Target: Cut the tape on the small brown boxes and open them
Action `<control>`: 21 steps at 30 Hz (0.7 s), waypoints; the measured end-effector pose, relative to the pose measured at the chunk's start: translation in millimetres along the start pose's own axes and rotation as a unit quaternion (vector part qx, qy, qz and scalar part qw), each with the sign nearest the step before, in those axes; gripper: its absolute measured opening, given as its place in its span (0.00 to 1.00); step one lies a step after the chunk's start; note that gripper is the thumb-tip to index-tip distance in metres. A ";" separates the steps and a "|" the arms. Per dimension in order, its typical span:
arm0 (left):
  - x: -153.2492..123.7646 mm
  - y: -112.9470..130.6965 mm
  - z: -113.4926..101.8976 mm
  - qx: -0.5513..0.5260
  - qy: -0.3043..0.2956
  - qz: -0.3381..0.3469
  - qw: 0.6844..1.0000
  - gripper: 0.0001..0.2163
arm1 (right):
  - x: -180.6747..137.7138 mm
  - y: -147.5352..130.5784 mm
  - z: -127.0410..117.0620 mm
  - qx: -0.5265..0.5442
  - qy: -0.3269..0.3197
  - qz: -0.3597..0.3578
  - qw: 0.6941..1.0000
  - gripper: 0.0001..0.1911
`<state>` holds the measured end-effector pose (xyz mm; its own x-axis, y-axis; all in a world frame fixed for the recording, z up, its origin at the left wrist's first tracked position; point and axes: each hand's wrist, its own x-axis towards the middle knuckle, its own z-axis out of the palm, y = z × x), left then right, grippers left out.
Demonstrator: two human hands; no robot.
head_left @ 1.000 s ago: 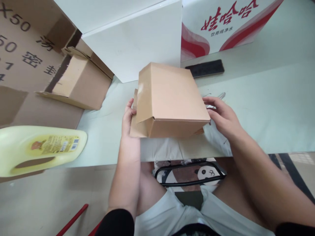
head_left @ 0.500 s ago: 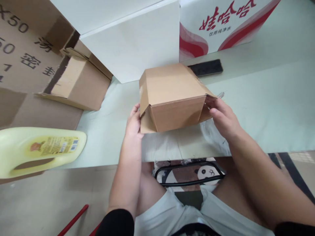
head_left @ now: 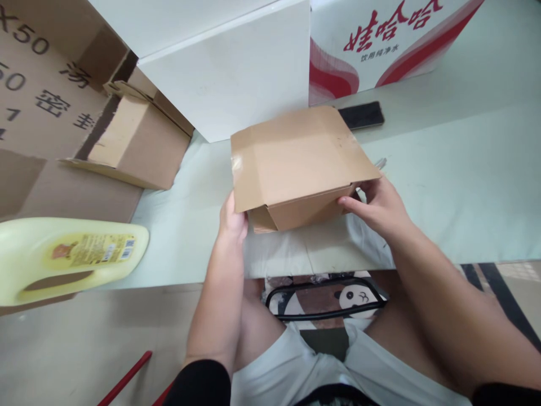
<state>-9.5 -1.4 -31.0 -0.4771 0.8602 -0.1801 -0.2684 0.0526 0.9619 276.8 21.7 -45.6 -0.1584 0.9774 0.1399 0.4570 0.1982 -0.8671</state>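
Note:
A brown cardboard box (head_left: 296, 155) is tilted in front of me over the covered table, its broad panel facing up and its side flaps standing out from the body. My left hand (head_left: 234, 219) grips the left side, most of its fingers hidden beneath the flap. On the other side my right hand (head_left: 378, 203) holds the near right corner, thumb against the front panel and fingers behind the edge. Whatever may be inside the box cannot be seen.
Behind the box stand a white carton (head_left: 236, 79) and a red-and-white printed carton (head_left: 393, 45), with a black phone (head_left: 362, 115) before them. Larger cardboard boxes (head_left: 38, 129) fill the left. A pale yellow bottle (head_left: 76, 256) lies at the table's near left edge.
The box has tipped, so its top panel faces me more and its side flaps spread outward in line with it. My right thumb has moved onto the front panel.

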 end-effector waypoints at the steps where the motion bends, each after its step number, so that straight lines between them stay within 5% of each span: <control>1: -0.9 -0.5 0.3 -0.003 0.006 0.006 1.000 0.15 | 0.6 0.3 0.8 0.030 0.005 0.011 0.999 0.33; 7: -2.4 0.5 3.0 -0.016 0.035 0.075 0.996 0.10 | 0.5 -0.7 1.1 0.040 0.063 0.052 0.996 0.30; 14: -4.5 11.8 4.6 -0.019 -0.050 0.055 0.997 0.19 | 1.4 -12.4 -3.0 0.001 0.099 0.100 0.990 0.27; 18: -9.1 16.9 6.6 0.032 -0.086 0.081 0.993 0.22 | 2.5 -10.8 -0.8 0.040 0.108 0.109 0.987 0.27; 21: -9.9 24.3 5.9 0.071 -0.093 0.034 0.993 0.19 | 3.3 -9.4 0.8 0.121 0.102 0.089 0.983 0.21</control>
<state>-6.4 -5.7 -4.6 -0.3232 0.9424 -0.0862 -0.1135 0.0518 0.9922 271.3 23.0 -37.4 0.0955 0.9944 0.0462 0.2365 0.0225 -0.9714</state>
